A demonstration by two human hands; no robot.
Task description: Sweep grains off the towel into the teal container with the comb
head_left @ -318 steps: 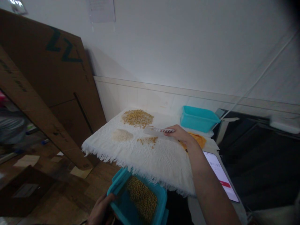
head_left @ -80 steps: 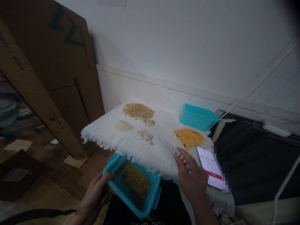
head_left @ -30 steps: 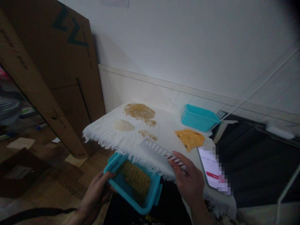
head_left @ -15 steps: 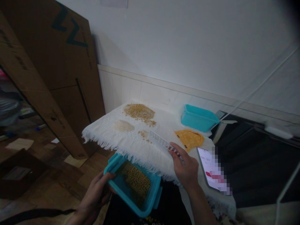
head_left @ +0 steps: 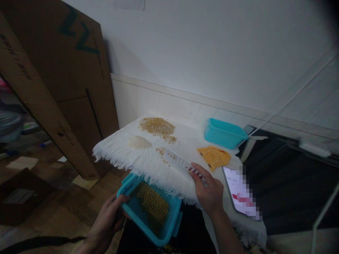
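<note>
My left hand grips the left rim of a blue plastic container, tilted below the table's front edge. Soybeans lie inside it. In my right hand is a white slotted plastic strip, perhaps a comb or scraper; its far end rests by a few loose beans on the white fringed cloth. Behind these is a larger pile of soybeans, with a small heap of pale grains to the front left of it.
A second blue container stands at the back right. Before it lies a yellow cloth, and a phone with a lit screen is at the right edge. A tall cardboard box rises on the left, against the wall.
The white slotted strip in my right hand has moved slightly left, toward the few loose beans. My left hand and the container have barely moved.
</note>
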